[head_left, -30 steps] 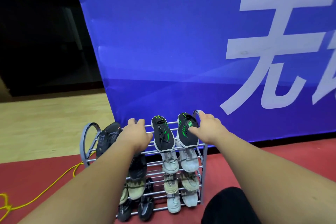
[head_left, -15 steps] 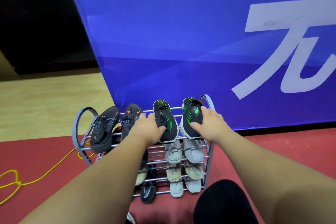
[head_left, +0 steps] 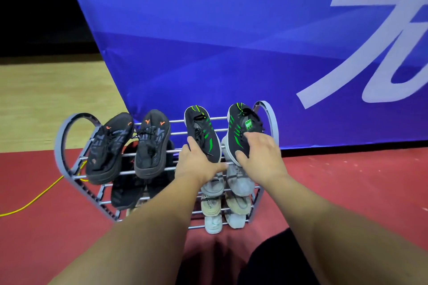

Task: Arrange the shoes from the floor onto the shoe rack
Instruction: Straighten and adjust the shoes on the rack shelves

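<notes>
- Blue cloth makes a big banner [head_left: 231, 30] behind everything. Its white letters are cut off at the right edge, so they cannot be read.
- Red floor [head_left: 347, 192] lies under the rack, with pale wood floor [head_left: 46, 90] further left. No loose shoes show on it, but arms and a dark shape fill the bottom of the view, so some could be hidden.
- The grey shoe rack [head_left: 60, 146] stands against the banner. Its shelves are thin bars, so the shoes lie tipped with toes up.
- 2 black shoes [head_left: 108, 146] with orange marks rest side by side on the left of the top shelf.
- Grey shoes [head_left: 239, 179] fill the lower shelves on the right. The arms cover part of those shelves, so they cannot all be counted.
- The left green shoe [head_left: 203, 132] and right green shoe [head_left: 239, 127] lie on the right of the top shelf, toes toward the banner.
- The left hand [head_left: 196, 165] grips the heel of the left green shoe, with the thumb stretched under it and a finger up its side.
- The right hand [head_left: 262, 157] holds the right green shoe, thumb on one side and fingers wrapped over the top. Both hands are likely setting the pair straight so it does not slip off the bars.
- A small green tag [head_left: 248, 125] sits on the right green shoe, too small to read.
- A thin yellow cord [head_left: 34, 199] runs off the left edge.
</notes>
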{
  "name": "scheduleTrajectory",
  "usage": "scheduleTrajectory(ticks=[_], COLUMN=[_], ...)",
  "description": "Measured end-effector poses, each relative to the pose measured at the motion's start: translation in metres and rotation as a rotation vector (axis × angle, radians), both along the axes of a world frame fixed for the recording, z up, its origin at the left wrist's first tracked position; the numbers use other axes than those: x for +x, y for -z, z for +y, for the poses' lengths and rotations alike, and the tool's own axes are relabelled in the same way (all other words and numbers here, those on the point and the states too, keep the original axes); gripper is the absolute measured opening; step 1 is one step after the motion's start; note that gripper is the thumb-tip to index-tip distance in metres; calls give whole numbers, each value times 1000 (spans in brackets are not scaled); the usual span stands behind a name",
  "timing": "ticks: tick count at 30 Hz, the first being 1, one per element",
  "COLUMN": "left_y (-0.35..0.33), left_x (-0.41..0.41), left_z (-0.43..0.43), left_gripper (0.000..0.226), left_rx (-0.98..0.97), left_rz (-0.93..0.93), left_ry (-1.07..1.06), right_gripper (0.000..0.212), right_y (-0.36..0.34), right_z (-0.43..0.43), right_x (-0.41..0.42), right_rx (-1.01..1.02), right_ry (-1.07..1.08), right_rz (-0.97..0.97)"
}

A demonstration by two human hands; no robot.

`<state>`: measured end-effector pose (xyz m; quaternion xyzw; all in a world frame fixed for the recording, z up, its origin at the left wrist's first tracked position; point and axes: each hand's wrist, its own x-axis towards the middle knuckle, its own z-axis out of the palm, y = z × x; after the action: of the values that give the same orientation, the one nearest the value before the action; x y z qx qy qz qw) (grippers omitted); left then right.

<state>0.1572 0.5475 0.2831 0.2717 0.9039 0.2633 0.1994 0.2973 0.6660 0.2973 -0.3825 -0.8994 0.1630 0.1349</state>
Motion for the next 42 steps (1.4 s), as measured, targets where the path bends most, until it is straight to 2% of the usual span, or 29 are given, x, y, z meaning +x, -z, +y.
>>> scheduleTrajectory(ticks=[2,5,10,12,15,17,18,19,20,23,25,27,29,32,34,37,42], left_y=[2,-4,-30,-48,-76,-94,-102,-109,-114,-130,-142,-150,-155,-158,-159,-159,-158], left_x=[-2,-10,-26,-31,-36,-34,-34,-32,-31,-30,-27,-23,-20,-16,-14,-9,2], left_z=[0,-4,-31,-41,-57,-70,-77,-84,-91,-114,-128,-141,-152,-165,-171,-176,-173], left_gripper=[132,105,51,40,46,12,17,22,13,31,32,37,42,51,56,66,78], left_rx=[25,88,375,523,696,781,818,864,888,971,985,992,992,946,912,907,1013], left_rz=[-1,-66,-243,-395,-574,-659,-699,-742,-778,-888,-955,-1012,-1033,-1011,-982,-952,-939], left_ry=[-28,-80,-143,-230,-277,-254,-238,-218,-196,-158,-166,-141,-112,-52,-13,10,-48], right_gripper=[59,58,55,50,42,33,23,21,28,36,48,50,48,58,63,58,47], right_y=[3,-1,-22,-38,-62,-78,-88,-95,-101,-116,-125,-131,-136,-138,-138,-139,-141], right_z=[0,0,-7,-14,-20,-26,-32,-37,-40,-45,-48,-50,-52,-55,-59,-68,-79], right_x=[-5,-10,-18,-21,-27,-30,-30,-30,-29,-26,-21,-14,-4,6,14,26,39], right_rx=[-14,-28,-73,-135,-302,-409,-459,-514,-571,-706,-784,-905,-1020,-1204,-1287,-1323,-1343], right_ry=[11,41,102,148,247,296,319,327,348,399,428,452,464,457,422,394,359], right_rz=[-10,-27,-11,45,183,299,380,453,511,658,711,807,879,956,948,888,845])
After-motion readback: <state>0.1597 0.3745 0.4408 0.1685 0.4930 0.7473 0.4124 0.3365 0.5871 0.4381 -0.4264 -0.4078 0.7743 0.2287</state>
